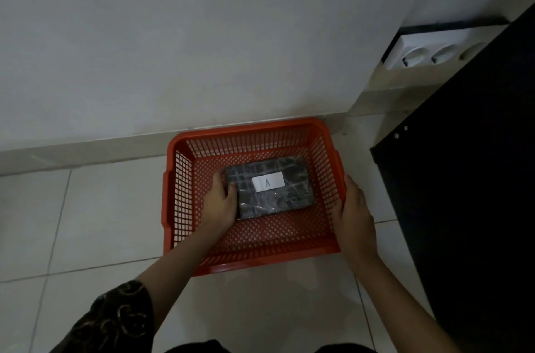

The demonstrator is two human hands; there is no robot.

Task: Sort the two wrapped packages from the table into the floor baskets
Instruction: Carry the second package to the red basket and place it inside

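Note:
An orange plastic mesh basket (324,176) stands on the tiled floor against the wall. Inside it lies a dark wrapped package (286,199) with a white label marked "A". My left hand (221,202) reaches into the basket and grips the package's left end, with the thumb on top. My right hand (351,213) rests against the outside of the basket's right wall, fingers extended, holding nothing. Only this package and this basket are in view.
A black table side (469,179) stands close to the right of the basket. A white power strip (434,48) lies near the wall at the upper right. Pale floor tiles (86,222) stretch to the left and in front of the basket.

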